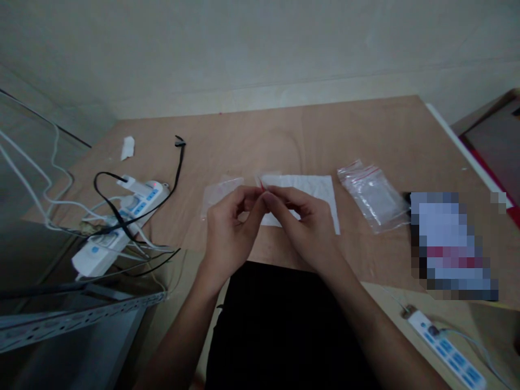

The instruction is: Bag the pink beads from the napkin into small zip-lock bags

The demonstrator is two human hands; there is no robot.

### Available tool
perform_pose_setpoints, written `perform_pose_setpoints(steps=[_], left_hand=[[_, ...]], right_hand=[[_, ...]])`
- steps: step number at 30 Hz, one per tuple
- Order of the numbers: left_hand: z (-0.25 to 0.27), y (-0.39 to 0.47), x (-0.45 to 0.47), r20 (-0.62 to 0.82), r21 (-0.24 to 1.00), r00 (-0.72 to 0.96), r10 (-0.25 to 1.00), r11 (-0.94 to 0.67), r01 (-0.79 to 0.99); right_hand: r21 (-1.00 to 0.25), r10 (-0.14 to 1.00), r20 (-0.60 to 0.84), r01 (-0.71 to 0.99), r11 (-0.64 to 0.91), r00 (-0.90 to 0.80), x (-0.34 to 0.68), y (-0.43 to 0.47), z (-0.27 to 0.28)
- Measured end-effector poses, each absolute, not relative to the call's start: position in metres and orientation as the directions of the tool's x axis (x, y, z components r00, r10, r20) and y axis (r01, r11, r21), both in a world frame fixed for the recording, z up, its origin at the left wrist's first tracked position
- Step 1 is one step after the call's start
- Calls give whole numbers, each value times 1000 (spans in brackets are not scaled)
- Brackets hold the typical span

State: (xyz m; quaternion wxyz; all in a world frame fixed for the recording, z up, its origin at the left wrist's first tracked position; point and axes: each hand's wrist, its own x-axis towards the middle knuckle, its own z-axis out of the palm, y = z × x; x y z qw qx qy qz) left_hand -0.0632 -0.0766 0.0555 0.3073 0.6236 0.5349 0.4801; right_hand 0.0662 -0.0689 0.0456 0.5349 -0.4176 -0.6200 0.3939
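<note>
My left hand (229, 230) and my right hand (309, 227) meet above the front of the table, thumbs and fingertips pinched together. Between the fingertips a small clear plastic zip bag (261, 182) with a red line pokes out; the fingers hide most of it. Beneath my hands lies a white sheet (314, 189), thin and slightly wrinkled. Another clear plastic bag (219, 189) lies flat behind my left hand. To the right of the sheet rests a bundle of clear zip bags (374, 195) with red seal lines.
A white power strip (101, 254) with tangled cables sits at the table's left edge. A black cable (180, 165) and a white scrap (128, 148) lie behind it. A pixelated phone-like object (447, 244) is at right. Another power strip (447, 349) lies below.
</note>
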Motion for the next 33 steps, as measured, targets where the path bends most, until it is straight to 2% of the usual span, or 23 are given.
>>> perform_pose_setpoints(steps=[3, 6, 8, 11, 14, 17, 20, 25, 30, 33], left_hand=[[55, -77, -62, 258, 903, 28, 966, -252, 348], [57, -76, -64, 270, 842, 111, 956, -290, 455], [58, -76, -64, 293, 752, 166, 942, -334, 568], [61, -77, -61, 314, 643, 195, 929, -359, 676], [64, -79, -59, 322, 611, 148, 935, -325, 722], [67, -81, -59, 281, 613, 140, 949, -290, 735], [70, -82, -60, 212, 656, 178, 961, -275, 702], [77, -80, -59, 179, 722, 259, 949, -306, 621], [79, -77, -58, 161, 710, 316, 935, -333, 620], [79, -76, -60, 136, 718, 336, 932, -326, 614]], right_hand=[[-954, 955, 283, 79, 290, -91, 75, -71, 42], [-923, 942, 308, 195, 330, -136, 83, -72, 41], [-854, 916, 359, 332, 401, -182, 85, -74, 41], [-683, 872, 446, 553, 476, -200, 88, -78, 40], [-553, 852, 511, 716, 426, -112, 94, -81, 41], [-488, 853, 517, 791, 369, -79, 103, -82, 46], [-536, 869, 471, 733, 419, -152, 111, -81, 52], [-714, 853, 454, 468, 521, -256, 117, -78, 51], [-868, 842, 378, 168, 467, -385, 119, -75, 41], [-888, 829, 361, 114, 445, -426, 120, -73, 39]])
